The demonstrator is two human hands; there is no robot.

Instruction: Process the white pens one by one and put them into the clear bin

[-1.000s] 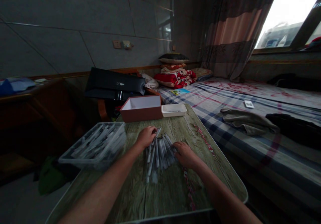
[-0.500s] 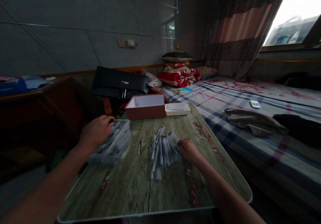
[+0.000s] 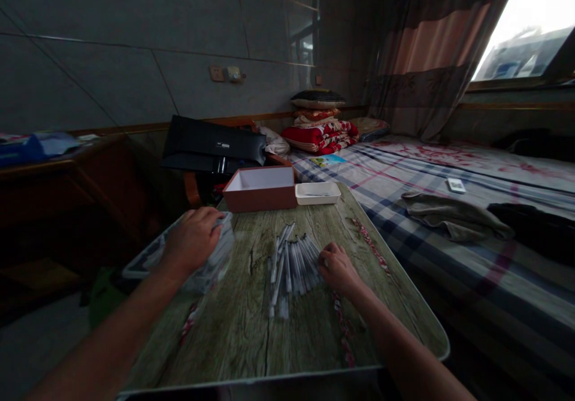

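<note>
Head view: the curled left hand [image 3: 191,242] should clear the plastic box's [image 3: 220,257] rim; right hand [image 3: 339,268] curls beside pens [image 3: 296,266]; can't tell either's grip.

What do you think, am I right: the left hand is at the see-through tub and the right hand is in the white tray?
Not quite. The head view shows the right hand beside the pile of thin sticks, not in the white tray. The left hand is at the see-through tub.
</note>
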